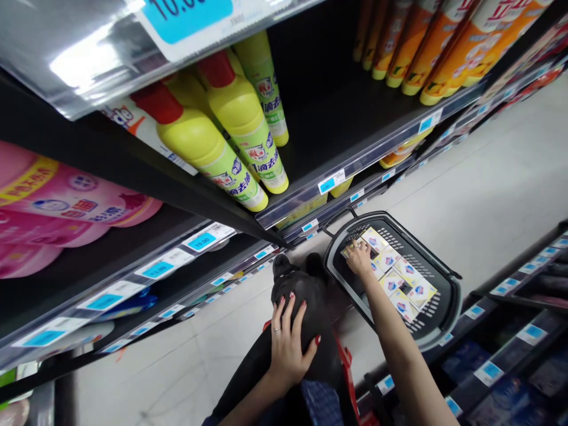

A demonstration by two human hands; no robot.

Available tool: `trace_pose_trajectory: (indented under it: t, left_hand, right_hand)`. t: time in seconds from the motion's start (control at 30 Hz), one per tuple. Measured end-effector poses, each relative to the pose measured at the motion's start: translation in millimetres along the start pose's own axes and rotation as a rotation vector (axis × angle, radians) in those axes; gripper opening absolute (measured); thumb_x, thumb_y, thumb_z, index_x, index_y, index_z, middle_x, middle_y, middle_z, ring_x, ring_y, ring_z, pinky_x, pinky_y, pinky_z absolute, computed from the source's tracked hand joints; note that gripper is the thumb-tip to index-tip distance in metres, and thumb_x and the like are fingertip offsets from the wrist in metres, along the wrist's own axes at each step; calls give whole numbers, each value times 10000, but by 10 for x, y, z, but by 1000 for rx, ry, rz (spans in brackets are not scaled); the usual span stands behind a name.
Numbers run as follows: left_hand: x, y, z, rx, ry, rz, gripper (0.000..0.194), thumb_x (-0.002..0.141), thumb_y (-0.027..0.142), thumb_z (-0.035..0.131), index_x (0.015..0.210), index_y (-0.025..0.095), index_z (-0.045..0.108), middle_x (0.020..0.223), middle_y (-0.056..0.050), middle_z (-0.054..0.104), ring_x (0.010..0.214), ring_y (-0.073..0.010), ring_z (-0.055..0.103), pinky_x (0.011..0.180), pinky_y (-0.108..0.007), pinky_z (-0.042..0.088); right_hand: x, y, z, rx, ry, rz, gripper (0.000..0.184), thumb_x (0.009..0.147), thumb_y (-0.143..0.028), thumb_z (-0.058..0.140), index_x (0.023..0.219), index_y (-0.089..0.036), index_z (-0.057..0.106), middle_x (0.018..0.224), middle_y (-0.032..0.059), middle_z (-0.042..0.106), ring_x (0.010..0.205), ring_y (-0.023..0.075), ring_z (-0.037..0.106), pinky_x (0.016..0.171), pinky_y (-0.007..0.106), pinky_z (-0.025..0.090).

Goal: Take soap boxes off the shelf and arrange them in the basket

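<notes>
My left hand [288, 346] rests palm down on my dark-trousered knee [310, 302], its fingers spread and holding nothing. My right hand [358, 256] reaches down into a black shopping basket [444, 296] on the floor. Its bent fingers are on a small box at the end of a group of boxes; the fingers and my hand cover most of that box. Several white-and-yellow boxes [409, 271] with blue-and-red logos lie flat, packed together, on the basket's bottom. A dark gap shows between some of them.
Yellow bottles with red caps [242, 118] stand on the shelf ahead. Pink bottles [66, 201] are at left, orange cans [461, 47] at upper right. Shelf edges with price tags [332, 181] run close by. More shelving [510, 337] stands at right, beyond the pale tiled floor [488, 171].
</notes>
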State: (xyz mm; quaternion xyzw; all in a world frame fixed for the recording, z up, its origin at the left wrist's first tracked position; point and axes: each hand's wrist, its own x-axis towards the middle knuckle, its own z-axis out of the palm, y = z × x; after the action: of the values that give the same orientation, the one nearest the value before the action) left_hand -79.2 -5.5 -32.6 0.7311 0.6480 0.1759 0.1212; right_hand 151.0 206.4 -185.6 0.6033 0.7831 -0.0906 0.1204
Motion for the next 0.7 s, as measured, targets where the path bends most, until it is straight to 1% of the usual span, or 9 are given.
trace_pose_trajectory:
  t: [0.07, 0.17, 0.33, 0.43, 0.57, 0.7]
  left_hand:
    - [-5, 2, -1, 0, -1, 4, 670, 892, 371, 548, 1479, 137, 327, 1545, -186, 297, 1439, -367, 226, 1100, -570, 334]
    - [-11, 7, -8, 0, 4, 10, 670, 895, 370, 547, 1482, 141, 322, 1542, -186, 300, 1434, -366, 234, 1091, -569, 346]
    - [9, 14, -22, 3, 0, 3, 675, 900, 367, 544, 1492, 155, 299, 1544, -182, 299, 1431, -365, 239, 1077, -572, 365]
    - [18, 18, -19, -4, 3, 5, 670, 902, 368, 536, 1491, 156, 298, 1543, -184, 299, 1430, -366, 239, 1075, -577, 366]
    - [9, 17, -10, -8, 6, 0, 670, 901, 364, 539, 1490, 153, 302, 1544, -185, 303, 1434, -364, 233, 1083, -574, 357]
    - [1, 7, -2, -9, 5, 8, 677, 900, 370, 545, 1491, 146, 303, 1554, -186, 285, 1439, -364, 226, 1087, -569, 352]
  right_hand:
    - [3, -7, -21, -17, -21, -28, 347, 893, -212, 442, 1163, -193, 659, 1347, 152, 505, 1170, 355, 410, 952, 490, 287]
    - [-4, -11, -20, -20, -7, -32, 358, 910, -201, 402, 1162, -178, 654, 1323, 155, 515, 1143, 351, 422, 912, 483, 317]
    - [2, 14, 8, -27, 15, -16, 362, 917, -188, 383, 1161, -168, 649, 1313, 160, 519, 1140, 357, 427, 911, 494, 325]
    - [11, 27, 24, -22, 26, -28, 361, 915, -181, 383, 1155, -170, 653, 1304, 159, 526, 1143, 365, 427, 923, 506, 321]
    - [12, 35, 46, 16, -1, -65, 367, 909, -159, 382, 1151, -173, 657, 1286, 155, 548, 1169, 355, 416, 953, 495, 319]
    - [2, 37, 64, 27, -11, -79, 392, 908, -147, 372, 1182, -180, 650, 1341, 138, 532, 1221, 350, 382, 996, 488, 306]
